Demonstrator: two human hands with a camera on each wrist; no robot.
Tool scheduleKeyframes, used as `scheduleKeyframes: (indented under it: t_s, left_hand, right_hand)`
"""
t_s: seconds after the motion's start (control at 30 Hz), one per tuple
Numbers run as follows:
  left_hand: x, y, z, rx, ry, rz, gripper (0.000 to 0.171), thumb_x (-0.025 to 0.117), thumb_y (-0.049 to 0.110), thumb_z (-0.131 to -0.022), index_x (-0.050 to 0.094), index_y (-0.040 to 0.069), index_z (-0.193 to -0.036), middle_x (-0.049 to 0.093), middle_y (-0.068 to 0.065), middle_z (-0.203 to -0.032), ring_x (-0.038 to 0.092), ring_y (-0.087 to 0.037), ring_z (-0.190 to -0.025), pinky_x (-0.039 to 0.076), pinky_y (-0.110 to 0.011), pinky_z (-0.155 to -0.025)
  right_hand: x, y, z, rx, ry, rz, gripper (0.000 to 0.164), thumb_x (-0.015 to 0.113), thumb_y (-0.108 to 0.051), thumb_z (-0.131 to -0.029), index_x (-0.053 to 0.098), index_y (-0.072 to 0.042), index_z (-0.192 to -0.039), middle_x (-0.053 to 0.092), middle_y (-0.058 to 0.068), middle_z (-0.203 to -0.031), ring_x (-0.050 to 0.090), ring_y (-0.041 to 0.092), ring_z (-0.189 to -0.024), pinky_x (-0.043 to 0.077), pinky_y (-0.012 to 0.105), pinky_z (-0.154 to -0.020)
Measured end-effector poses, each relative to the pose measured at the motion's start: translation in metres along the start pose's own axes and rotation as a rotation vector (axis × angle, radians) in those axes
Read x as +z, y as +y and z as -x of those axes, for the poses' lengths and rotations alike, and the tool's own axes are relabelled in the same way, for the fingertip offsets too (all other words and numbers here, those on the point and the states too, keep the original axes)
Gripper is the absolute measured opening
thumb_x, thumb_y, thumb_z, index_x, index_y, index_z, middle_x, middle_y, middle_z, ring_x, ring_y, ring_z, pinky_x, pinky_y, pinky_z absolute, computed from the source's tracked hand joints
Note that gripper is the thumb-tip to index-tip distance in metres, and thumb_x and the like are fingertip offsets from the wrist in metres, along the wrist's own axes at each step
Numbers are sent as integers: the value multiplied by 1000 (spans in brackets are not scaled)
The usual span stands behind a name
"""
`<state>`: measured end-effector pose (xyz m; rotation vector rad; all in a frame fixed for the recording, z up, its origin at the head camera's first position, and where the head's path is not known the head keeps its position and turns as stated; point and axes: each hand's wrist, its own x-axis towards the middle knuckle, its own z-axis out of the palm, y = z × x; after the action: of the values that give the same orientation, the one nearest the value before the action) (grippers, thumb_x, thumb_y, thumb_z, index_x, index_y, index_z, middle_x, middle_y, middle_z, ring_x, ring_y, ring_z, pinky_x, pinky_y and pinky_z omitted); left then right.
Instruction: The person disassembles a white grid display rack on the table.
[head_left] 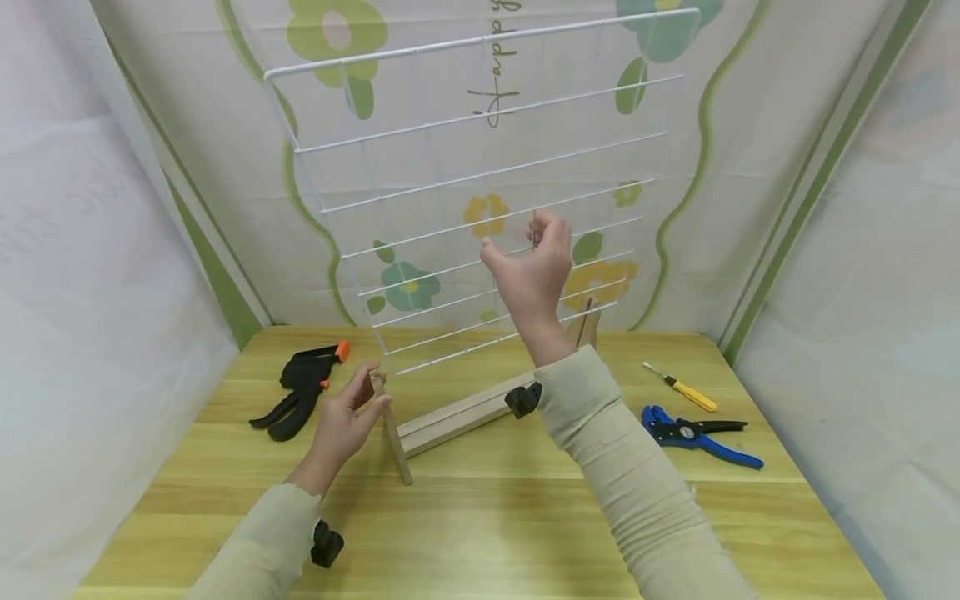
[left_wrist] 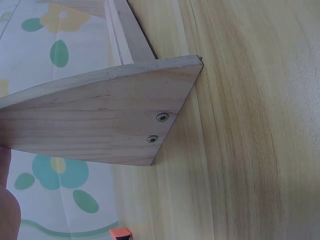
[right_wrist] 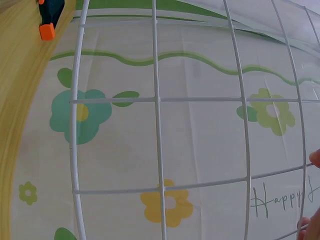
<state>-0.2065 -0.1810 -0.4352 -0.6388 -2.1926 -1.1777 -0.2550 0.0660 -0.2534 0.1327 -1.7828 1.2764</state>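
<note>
Grid [head_left: 483, 173] tilted up over the table [head_left: 487, 533], bottom edge near the stand [head_left: 465, 414]; can't tell if touching. Right hand [head_left: 536, 271] grips its wires; left hand [head_left: 345, 425] pinches the stand's left upright [head_left: 392, 433]. Backdrop [right_wrist: 210, 145] reads "Happy". Left wall [head_left: 112, 292] lettering too faint, pliers [head_left: 660, 427] badge [head_left: 686, 432] too small. Clamp [head_left: 303, 383] near table's left edge, pliers and screwdriver [head_left: 693, 396] near right; gaps either side of stand.

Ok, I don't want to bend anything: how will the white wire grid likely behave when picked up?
The white wire grid is probably fairly stiff, showing no obvious sag while the right hand holds it up. It should be light for its size, being mostly open gaps. It may tip or swing, as that hand grips only a small part.
</note>
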Motion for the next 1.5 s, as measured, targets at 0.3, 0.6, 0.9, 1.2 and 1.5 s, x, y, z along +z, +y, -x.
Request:
scheduleKeyframes:
  t_s: [0.3, 0.6, 0.9, 1.2, 1.5]
  left_hand:
    - [3, 1, -1, 2, -21, 25, 49, 72, -3, -75, 54, 1, -121, 67, -19, -105, 63, -31, -94, 45, -6, -79]
    - [4, 7, -4, -23, 11, 39, 50, 72, -13, -70, 57, -3, -117, 67, -20, -103, 62, -19, -97, 44, -4, -79]
    - [2, 12, -2, -74, 44, 144, 47, 70, -12, -73, 58, -4, -118, 65, -23, -105, 53, 11, -101, 47, -6, -79]
    - [-14, 9, 6, -4, 115, 75, 50, 73, -12, -69, 59, -5, -116, 67, -23, -100, 55, 11, -100, 46, -4, -77]
    - [-39, 9, 18, -49, 146, 45, 48, 70, -16, -70, 59, -5, -115, 56, 30, -105, 58, 9, -97, 47, -4, -75]
  right_hand:
    - [-15, 6, 8, 2, 65, -3, 48, 79, -10, -66, 39, 2, -91, 41, 8, -89, 44, 23, -85, 43, 34, -74]
    - [-30, 11, 18, -40, 103, 30, 47, 79, -10, -66, 43, 4, -93, 46, 13, -88, 44, 27, -83, 40, 30, -73]
    - [-44, 21, 36, 45, 111, 1, 46, 77, -9, -66, 42, 1, -94, 44, 10, -88, 44, 30, -84, 41, 36, -73]
    - [-55, 34, 55, 90, 122, 31, 51, 76, -12, -66, 45, 7, -102, 49, 18, -90, 44, 21, -82, 43, 38, -75]
    - [-56, 50, 72, 87, 98, 82, 50, 77, -12, -66, 46, 6, -101, 51, 18, -89, 48, 31, -83, 43, 39, -75]
